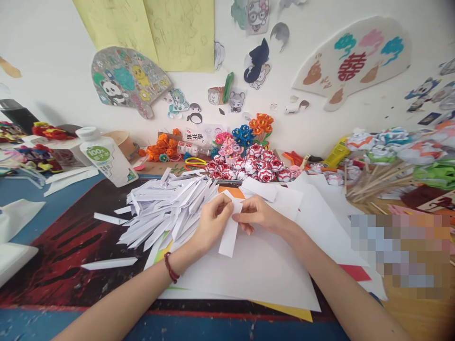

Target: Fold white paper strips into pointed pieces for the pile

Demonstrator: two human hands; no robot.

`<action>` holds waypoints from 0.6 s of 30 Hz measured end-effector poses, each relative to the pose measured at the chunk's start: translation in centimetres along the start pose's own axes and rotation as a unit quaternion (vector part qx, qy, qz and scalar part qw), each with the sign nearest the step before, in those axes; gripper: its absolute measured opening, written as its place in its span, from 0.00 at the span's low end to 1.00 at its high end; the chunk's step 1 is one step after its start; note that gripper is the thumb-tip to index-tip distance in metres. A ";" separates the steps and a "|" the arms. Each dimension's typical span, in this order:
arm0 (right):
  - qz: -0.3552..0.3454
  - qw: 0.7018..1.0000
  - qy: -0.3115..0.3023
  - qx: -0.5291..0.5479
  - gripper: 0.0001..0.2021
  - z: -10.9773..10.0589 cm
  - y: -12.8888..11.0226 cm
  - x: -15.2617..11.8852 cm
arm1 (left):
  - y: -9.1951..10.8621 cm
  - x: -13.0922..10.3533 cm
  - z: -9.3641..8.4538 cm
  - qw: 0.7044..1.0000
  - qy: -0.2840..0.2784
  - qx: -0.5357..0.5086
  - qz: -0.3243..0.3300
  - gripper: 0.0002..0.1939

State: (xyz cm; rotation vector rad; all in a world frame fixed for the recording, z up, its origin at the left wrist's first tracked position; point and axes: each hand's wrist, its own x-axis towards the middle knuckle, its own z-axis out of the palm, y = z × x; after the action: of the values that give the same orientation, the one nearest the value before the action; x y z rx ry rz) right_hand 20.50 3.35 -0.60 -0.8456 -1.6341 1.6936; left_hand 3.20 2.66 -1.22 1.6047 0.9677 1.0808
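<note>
Between my two hands is a white paper strip [229, 239], its lower end hanging free toward me. My left hand [215, 215] pinches its left edge between thumb and forefinger. From the other side, the thumb and fingers of my right hand [258, 213] close on the strip near its upper end. Beneath both hands lie large white paper sheets [263, 270], with green and yellow sheets showing at their edges. Just left of my left hand spreads a heap of folded white paper strips [167, 208]. One folded strip [109, 264] lies apart on the dark mat.
A white bottle [106, 156] stands tilted at the back left. Red-and-white paper flowers [254, 166] are piled along the wall, beside orange and blue flowers. Wooden sticks [373, 173] and more paper flowers crowd the right. The dark red-black mat [71, 246] covers the blue table.
</note>
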 end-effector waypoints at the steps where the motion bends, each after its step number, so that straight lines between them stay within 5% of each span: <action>1: 0.000 1.000 -0.004 -0.001 0.11 0.0 -0.1 0.0 | 0.0 0.0 0.0 1.000 0.003 0.003 0.001 0.10; 18: 0.014 1.000 -0.004 -0.018 0.14 -0.1 0.3 0.2 | -0.3 0.3 0.0 1.000 0.013 -0.017 -0.002 0.07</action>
State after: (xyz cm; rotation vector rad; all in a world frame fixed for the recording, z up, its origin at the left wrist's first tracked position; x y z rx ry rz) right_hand 20.44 3.55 -0.85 -0.8849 -1.6688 1.6938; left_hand 3.28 3.02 -1.45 1.5630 0.9649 1.1124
